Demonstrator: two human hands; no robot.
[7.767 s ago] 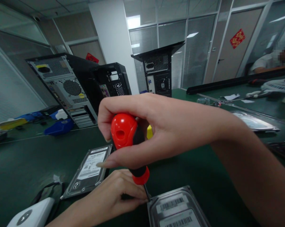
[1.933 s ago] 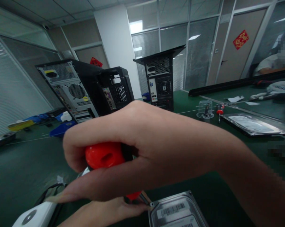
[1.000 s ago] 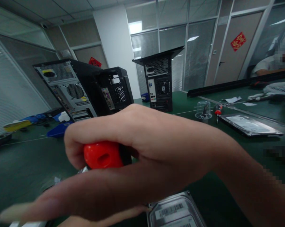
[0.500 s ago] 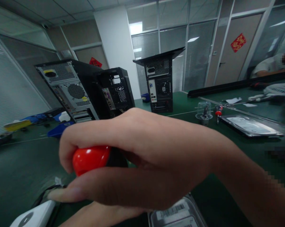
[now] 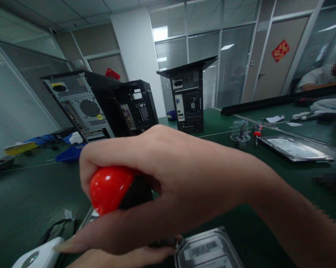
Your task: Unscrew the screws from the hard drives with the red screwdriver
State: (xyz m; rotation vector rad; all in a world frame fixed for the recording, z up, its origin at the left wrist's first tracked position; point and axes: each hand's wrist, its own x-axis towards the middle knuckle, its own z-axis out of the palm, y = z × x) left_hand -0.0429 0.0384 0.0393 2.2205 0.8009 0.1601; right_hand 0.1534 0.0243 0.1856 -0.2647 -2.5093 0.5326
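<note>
While your R hand (image 5: 168, 178) clamps the red screwdriver handle (image 5: 109, 188) for torque, L hand (image 5: 123, 257) steadies the hard drive (image 5: 209, 249) corner, fingers together

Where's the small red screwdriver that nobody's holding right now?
In the head view, the small red screwdriver lies far right on the green table, between the clear plastic cup and a silver hard drive.

The hard drive (image 5: 209, 251) label shows a barcode, its print too small to read; the red door sign (image 5: 280, 50) is unreadable.
</note>
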